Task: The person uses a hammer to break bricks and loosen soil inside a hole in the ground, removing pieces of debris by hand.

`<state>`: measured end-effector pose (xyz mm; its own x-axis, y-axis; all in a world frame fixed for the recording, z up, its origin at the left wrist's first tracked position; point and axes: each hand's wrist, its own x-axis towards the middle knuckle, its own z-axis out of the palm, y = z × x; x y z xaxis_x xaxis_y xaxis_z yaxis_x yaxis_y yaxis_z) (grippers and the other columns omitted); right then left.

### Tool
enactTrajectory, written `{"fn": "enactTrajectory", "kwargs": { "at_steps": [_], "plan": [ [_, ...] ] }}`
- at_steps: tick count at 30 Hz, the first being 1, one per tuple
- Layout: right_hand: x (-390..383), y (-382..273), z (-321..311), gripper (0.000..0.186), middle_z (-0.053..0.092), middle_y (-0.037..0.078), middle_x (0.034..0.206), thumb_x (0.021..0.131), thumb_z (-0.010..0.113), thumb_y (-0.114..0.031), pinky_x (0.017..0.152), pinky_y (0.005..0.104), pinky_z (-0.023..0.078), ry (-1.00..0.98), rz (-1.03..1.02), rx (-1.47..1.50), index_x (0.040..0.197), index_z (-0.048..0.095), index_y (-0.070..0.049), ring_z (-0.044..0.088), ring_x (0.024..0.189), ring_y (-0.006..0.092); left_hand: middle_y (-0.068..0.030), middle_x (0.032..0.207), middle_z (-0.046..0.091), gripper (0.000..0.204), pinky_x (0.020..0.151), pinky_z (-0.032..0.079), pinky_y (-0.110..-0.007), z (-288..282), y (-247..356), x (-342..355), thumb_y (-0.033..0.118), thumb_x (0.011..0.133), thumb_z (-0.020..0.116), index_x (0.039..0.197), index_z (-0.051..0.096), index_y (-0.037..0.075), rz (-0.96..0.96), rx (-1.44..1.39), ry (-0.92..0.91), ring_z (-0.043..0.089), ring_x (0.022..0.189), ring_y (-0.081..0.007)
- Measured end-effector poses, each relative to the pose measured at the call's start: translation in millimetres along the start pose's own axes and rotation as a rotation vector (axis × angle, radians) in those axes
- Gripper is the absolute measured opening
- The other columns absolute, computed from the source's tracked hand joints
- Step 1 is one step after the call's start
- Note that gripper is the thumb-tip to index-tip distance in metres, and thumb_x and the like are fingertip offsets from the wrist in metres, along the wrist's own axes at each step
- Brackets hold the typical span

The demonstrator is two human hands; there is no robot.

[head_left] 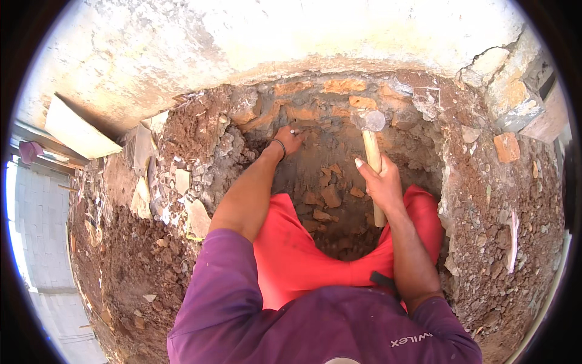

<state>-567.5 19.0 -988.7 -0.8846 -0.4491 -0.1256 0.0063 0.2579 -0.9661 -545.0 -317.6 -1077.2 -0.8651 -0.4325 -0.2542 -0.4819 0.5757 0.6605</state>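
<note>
Nearest the lower edge: purple shirt [291,327] across the shoulders, both forearms reaching forward over red shorts [291,249]. The person stands or crouches in a dug pit [339,230], its floor dark, loose and strewn with broken brick pieces [330,195]. Right hand [383,182] wrapped around the pale wooden handle of a hammer [371,136], fingers closed, thumb laid up along the shaft; handle end pokes out below the fist, over the right thigh. Hammer stands near upright, its grey metal head at the top, level with the brick course of the far pit wall [339,100]; contact with the wall cannot be told. Left hand [288,139] extended farther, a dark band at the wrist, fingers curled shut around a small metal tool, probably a chisel [296,131], only its pale tip showing; tip sits against the far wall at the pit's left corner. The two hands are apart, the left one lower on the wall and left of the hammer head. Rubble bank [200,158] rises along the pit's left edge, with pale plaster slabs [197,217] lying in it. Reddish earth and stones heap along the right edge, one orange brick [506,147] on top. Beyond, a rough whitewashed wall [273,36] overhangs the pit.
</note>
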Motion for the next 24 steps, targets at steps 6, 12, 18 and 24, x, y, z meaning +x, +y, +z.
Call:
{"fn": "enactTrajectory", "kwargs": {
  "at_steps": [6, 12, 18, 24],
  "plan": [
    [-5, -5, 13, 0.033, 0.058, 0.005, 0.067, 0.09, 0.075, -0.031, 0.057, 0.035, 0.044, -0.038, -0.01, -0.002, 0.088, 0.061, 0.0, 0.052, 0.059, 0.0142, -0.0155, 0.079, 0.072, 0.033, 0.062, 0.056, -0.039, -8, -25, -14, 0.028, 0.093, 0.06, 0.085, 0.067, -0.003, 0.133, 0.154, 0.046, 0.07, 0.067, -0.0263],
    [-13, -52, 18, 0.03, 0.054, 0.001, 0.066, 0.095, 0.069, -0.03, 0.051, 0.0278, 0.042, -0.118, 0.086, 0.11, 0.097, 0.058, -0.001, 0.053, 0.058, 0.009, -0.0152, 0.073, 0.071, 0.037, 0.055, 0.056, -0.036, -31, 6, -13, 0.027, 0.094, 0.056, 0.079, 0.066, -0.005, -0.195, -0.049, -0.147, 0.069, 0.058, -0.0228],
    [12, -93, 99, 0.05, 0.056, 0.003, 0.076, 0.101, 0.057, -0.045, 0.059, 0.0274, 0.046, -0.048, -0.725, 0.507, 0.112, 0.053, 0.004, 0.054, 0.065, 0.011, -0.0181, 0.068, 0.07, 0.037, 0.056, 0.056, -0.038, -63, -8, -41, 0.022, 0.094, 0.057, 0.074, 0.068, -0.008, -0.29, -0.131, 0.075, 0.068, 0.055, -0.025],
    [66, 124, 138, 0.042, 0.057, 0.007, 0.074, 0.102, 0.053, -0.044, 0.056, 0.0372, 0.049, -0.318, 0.143, -0.435, 0.108, 0.052, -0.003, 0.055, 0.06, 0.0188, -0.0137, 0.062, 0.067, 0.04, 0.053, 0.055, -0.034, -45, 20, -36, 0.026, 0.095, 0.059, 0.073, 0.064, -0.007, -0.293, -0.114, 0.047, 0.068, 0.056, -0.0211]
  ]
}}
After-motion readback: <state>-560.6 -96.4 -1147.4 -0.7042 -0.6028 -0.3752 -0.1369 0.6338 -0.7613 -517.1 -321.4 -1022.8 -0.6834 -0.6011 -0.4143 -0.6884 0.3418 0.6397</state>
